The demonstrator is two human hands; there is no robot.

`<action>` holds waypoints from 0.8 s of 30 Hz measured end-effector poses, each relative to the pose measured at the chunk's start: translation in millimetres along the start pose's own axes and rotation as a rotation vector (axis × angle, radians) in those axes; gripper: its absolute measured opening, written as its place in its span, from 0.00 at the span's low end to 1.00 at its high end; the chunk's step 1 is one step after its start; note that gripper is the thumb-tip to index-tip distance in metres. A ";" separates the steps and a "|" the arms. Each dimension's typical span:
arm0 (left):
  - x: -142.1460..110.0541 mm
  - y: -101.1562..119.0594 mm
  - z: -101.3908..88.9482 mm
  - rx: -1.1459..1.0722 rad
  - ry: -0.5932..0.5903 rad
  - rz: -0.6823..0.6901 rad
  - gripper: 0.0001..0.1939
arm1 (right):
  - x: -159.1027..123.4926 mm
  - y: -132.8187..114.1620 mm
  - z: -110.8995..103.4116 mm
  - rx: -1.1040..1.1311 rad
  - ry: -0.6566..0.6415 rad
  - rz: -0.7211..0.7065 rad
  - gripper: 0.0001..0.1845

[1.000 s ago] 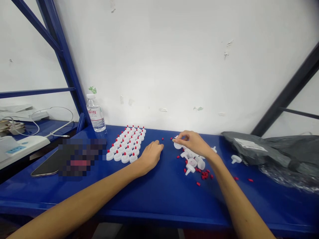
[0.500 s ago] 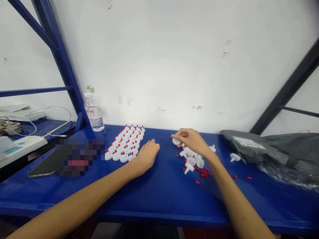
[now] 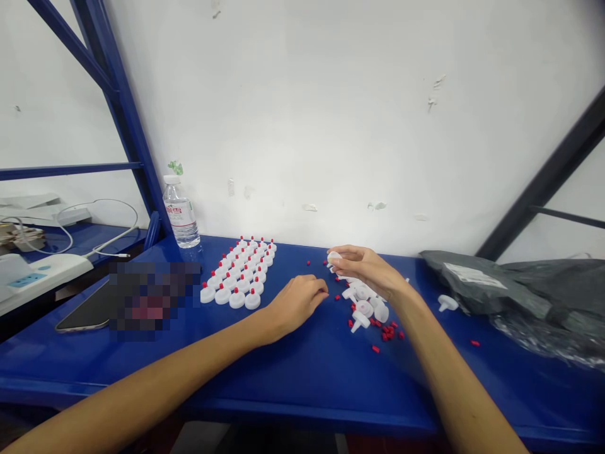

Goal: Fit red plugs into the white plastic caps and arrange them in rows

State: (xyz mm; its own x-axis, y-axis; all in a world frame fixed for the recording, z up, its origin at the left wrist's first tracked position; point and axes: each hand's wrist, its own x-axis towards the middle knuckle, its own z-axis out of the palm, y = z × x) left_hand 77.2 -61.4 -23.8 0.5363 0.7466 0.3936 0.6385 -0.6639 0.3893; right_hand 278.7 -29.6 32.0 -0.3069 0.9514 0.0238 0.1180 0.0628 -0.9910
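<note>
The right hand [image 3: 373,271] is above the far left side of the heap of white pieces [image 3: 363,308], and it grasps one white piece [image 3: 334,256] between the thumb and fingers. The left hand [image 3: 295,302] is just to the left of the heap, low over the blue table [image 3: 293,378], with its fingers bent and close together. I cannot tell if these fingers pinch something small or if they are without any object.

What has just changed is the left hand: it is nearer to the heap than half a second ago, and its fingertips point more toward it. The held piece is also turned differently, its round part now upper. This means the two hands are closer together, but they do not touch, and I see no red cap on the held piece.

Many small red caps [image 3: 385,336] lie at the near side of the heap, and one single red cap [image 3: 309,262] lies to the left of its far side. Farther left of the heap stand rows of white pieces with red tips [image 3: 237,298], upright and close together. To the right of the heap there is one loose white piece [image 3: 447,302], just beside a dark plastic bag [image 3: 534,290].
</note>
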 end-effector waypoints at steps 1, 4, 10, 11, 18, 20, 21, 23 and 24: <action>0.5 1.6 -0.2 -0.074 0.026 -0.042 0.10 | -0.5 -0.5 0.1 0.015 0.011 -0.001 0.21; 4.4 4.6 -2.4 -0.377 0.112 -0.240 0.10 | -0.9 -1.9 0.9 0.003 0.045 0.002 0.19; 12.4 2.4 -10.9 -0.785 0.275 -0.401 0.11 | -0.5 -3.7 2.7 -0.099 0.006 -0.026 0.19; 12.4 2.2 -11.9 -0.785 0.293 -0.406 0.11 | -0.9 -3.9 3.3 -0.113 -0.001 -0.029 0.20; 10.7 5.3 -14.1 -0.894 0.329 -0.405 0.16 | -2.9 -5.2 5.6 -0.119 0.006 -0.037 0.20; 11.1 6.3 -14.8 -0.899 0.346 -0.388 0.16 | -2.2 -5.0 4.0 -0.109 0.002 -0.050 0.20; 11.2 6.7 -15.3 -0.901 0.357 -0.381 0.16 | -1.9 -4.9 2.9 -0.103 -0.003 -0.057 0.21; 11.3 7.4 -16.2 -0.907 0.384 -0.372 0.16 | -1.6 -4.8 0.8 -0.091 -0.014 -0.071 0.22; 11.2 7.6 -16.6 -0.912 0.397 -0.368 0.16 | -1.7 -5.0 0.1 -0.085 -0.017 -0.080 0.22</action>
State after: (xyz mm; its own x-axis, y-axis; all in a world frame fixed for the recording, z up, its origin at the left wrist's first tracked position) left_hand 78.9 -58.7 -2.6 0.0706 0.9500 0.3041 -0.0195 -0.3035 0.9526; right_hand 278.5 -31.5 36.8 -0.3344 0.9372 0.0990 0.1716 0.1638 -0.9715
